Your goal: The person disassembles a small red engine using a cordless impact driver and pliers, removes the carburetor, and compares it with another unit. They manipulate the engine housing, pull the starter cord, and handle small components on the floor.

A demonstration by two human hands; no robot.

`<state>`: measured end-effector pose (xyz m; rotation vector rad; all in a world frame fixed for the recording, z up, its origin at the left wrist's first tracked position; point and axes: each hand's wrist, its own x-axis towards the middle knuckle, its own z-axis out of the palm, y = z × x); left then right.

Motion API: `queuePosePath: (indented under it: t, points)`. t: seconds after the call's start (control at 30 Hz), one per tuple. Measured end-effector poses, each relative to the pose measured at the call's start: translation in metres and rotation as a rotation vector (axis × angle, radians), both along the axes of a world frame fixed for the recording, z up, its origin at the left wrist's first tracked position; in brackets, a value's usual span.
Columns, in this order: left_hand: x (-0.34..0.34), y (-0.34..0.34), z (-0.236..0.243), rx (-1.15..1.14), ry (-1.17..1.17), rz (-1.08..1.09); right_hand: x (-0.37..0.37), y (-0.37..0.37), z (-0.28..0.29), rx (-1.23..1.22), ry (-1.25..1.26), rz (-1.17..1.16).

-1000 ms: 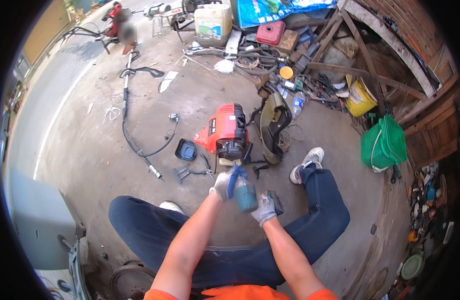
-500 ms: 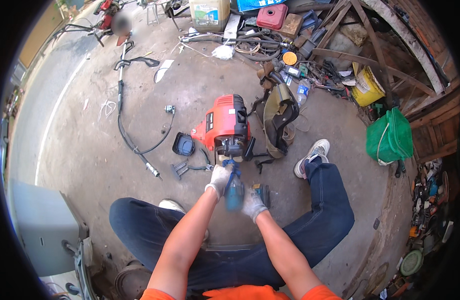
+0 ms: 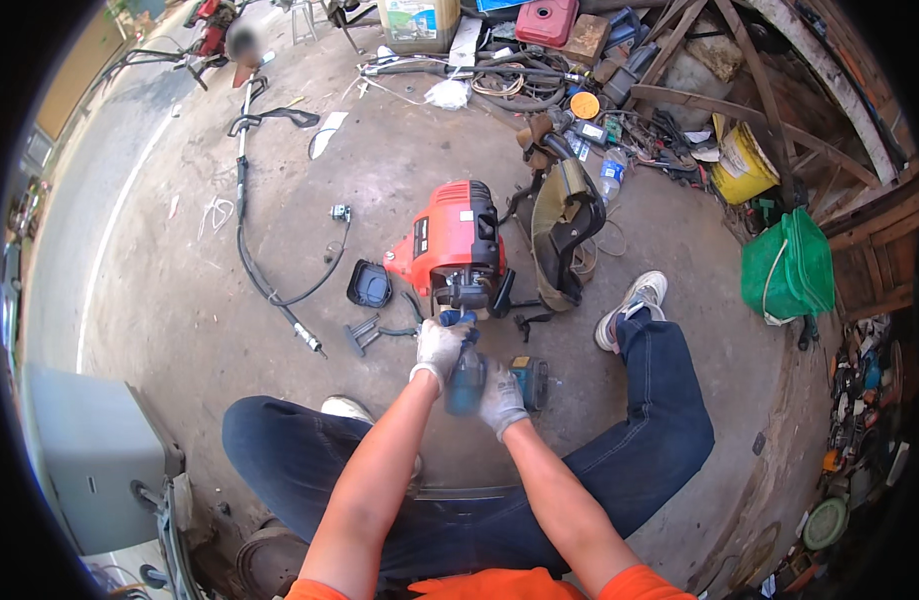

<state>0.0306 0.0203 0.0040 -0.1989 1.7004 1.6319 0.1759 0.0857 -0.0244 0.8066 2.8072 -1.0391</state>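
Note:
My right hand [image 3: 501,398], in a white work glove, is wrapped round the grip of a teal cordless driver [image 3: 466,384]. Its battery end sticks out to the right of that hand, and the body points away from me. My left hand [image 3: 440,348], gloved too, is closed round the front end of the driver. Blue shows at its fingers, which partly hide the tip. This tip is at the near side of a red engine [image 3: 447,235] lying on the concrete. I cannot see exactly where they meet.
Left of the engine lie a black cover [image 3: 368,286], pliers [image 3: 399,325] and a grey T-shaped part [image 3: 360,333]. A long shaft with cable [image 3: 241,195] lies farther left. A harness [image 3: 562,235] is at the right, beyond it a green bucket [image 3: 787,268]. Clutter lines the back.
The view has shifted slightly. Both hands stay at the engine's near side; the driver's battery end shows more plainly beside my right hand.

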Motion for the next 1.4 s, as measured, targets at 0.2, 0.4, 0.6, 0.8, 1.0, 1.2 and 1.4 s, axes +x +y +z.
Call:
queuePosePath:
  t: [0.2, 0.4, 0.6, 0.8, 1.0, 1.2, 1.4]
  points:
    - [-0.004, 0.003, 0.013, 0.131, -0.159, 0.023, -0.001, 0.013, -0.004, -0.380, 0.120, 0.047]
    - [0.001, 0.004, 0.002, 0.153, -0.098, 0.047, 0.004, 0.008, -0.031, -0.269, 0.055, 0.033]
    - [0.003, 0.008, 0.006, 0.156, -0.141, 0.039, 0.005, 0.013, -0.024, -0.291, 0.050, 0.001]
    - [0.005, 0.007, 0.005, 0.199, -0.151, 0.053, 0.003, 0.015, -0.008, -0.192, 0.053, 0.035]
    - [0.005, 0.006, -0.001, 0.230, -0.191, 0.070, 0.003, 0.016, 0.000, -0.206, 0.042, 0.047]
    - [0.007, 0.006, -0.002, 0.239, -0.207, 0.074, 0.008, 0.020, -0.006, -0.126, 0.002, 0.067]
    - [0.011, 0.004, -0.009, 0.249, -0.167, 0.036, 0.011, 0.021, -0.010, -0.074, -0.044, 0.078]
